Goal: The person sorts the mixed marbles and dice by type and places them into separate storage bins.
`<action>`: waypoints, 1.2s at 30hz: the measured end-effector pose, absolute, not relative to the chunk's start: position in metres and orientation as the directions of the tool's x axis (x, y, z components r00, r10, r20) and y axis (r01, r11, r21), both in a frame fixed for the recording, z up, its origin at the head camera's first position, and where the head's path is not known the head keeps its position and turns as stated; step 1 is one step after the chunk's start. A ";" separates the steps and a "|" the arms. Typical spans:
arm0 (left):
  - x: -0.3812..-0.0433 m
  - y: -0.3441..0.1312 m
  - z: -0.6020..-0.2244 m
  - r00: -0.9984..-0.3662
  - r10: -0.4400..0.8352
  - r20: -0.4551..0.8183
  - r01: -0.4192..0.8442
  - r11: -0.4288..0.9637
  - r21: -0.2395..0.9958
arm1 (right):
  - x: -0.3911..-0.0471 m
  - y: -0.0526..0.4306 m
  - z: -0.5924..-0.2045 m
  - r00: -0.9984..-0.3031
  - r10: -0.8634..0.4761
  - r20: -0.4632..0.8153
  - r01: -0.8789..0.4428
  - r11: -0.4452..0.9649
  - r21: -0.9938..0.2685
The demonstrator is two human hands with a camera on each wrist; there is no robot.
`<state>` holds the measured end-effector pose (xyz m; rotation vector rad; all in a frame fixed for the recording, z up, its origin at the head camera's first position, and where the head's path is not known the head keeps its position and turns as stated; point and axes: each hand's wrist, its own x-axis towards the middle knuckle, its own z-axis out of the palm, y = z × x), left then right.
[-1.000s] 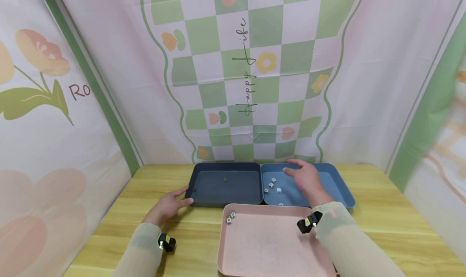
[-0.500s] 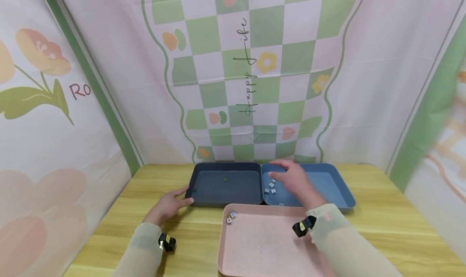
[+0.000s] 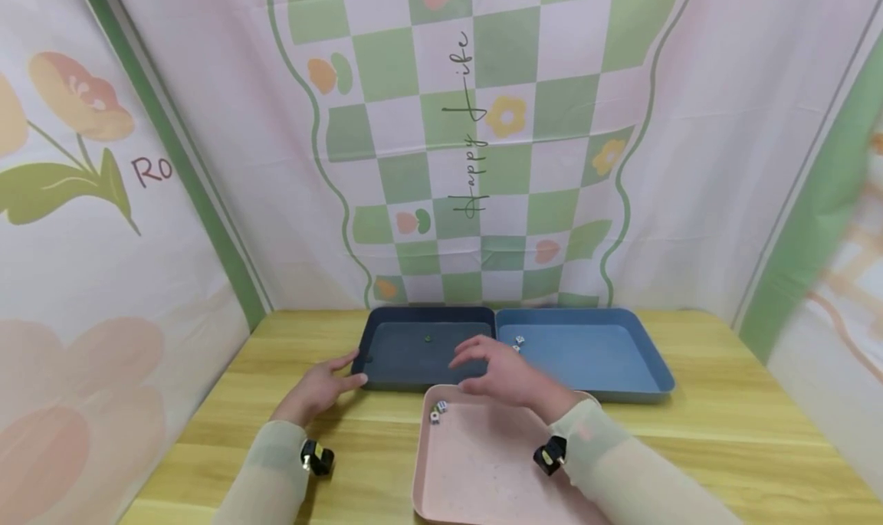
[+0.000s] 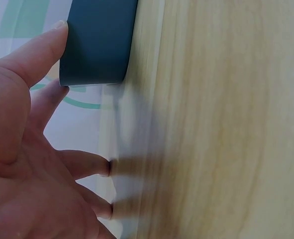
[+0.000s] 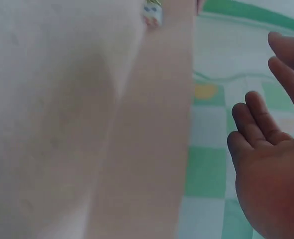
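Observation:
My left hand (image 3: 320,387) touches the left front corner of the dark navy tray (image 3: 476,316). In the left wrist view its thumb (image 4: 40,52) and index finger meet the tray's wall, the other fingers spread above the wood. My right hand (image 3: 503,375) hovers over the pink tray's back edge, overlapping the navy tray, fingers loosely bent and nothing between them in the right wrist view. White dice (image 3: 520,340) lie at the left of the blue tray (image 3: 593,349), partly hidden behind this hand. A small green die (image 3: 428,339) sits in the navy tray.
The pink tray (image 3: 497,464) stands in front, with a few dice (image 3: 434,418) in its back left corner. All three trays sit close together on a wooden table (image 3: 366,464). A patterned curtain (image 3: 386,126) hangs behind, with fabric on both sides.
My right hand has moved left and toward me, from over the blue tray to the pink tray's back edge. One white die in the blue tray shifted left earlier. My left hand stays put.

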<state>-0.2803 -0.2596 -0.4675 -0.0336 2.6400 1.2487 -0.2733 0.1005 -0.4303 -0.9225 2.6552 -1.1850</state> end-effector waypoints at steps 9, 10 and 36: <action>-0.279 -0.258 -0.465 -0.974 0.074 -0.213 -0.118 0.639 0.760 | -0.261 0.077 -0.442 -0.739 -0.662 0.126 -0.576 0.523 -0.628; -0.278 -0.258 -0.465 -0.974 0.074 -0.212 -0.117 0.640 0.759 | -0.260 0.075 -0.443 -0.730 -0.671 0.130 -0.587 0.518 -0.622; -0.280 -0.260 -0.468 -0.975 0.064 -0.213 -0.122 0.650 0.751 | -0.258 0.049 -0.454 -0.650 -0.745 0.150 -0.737 0.569 -0.365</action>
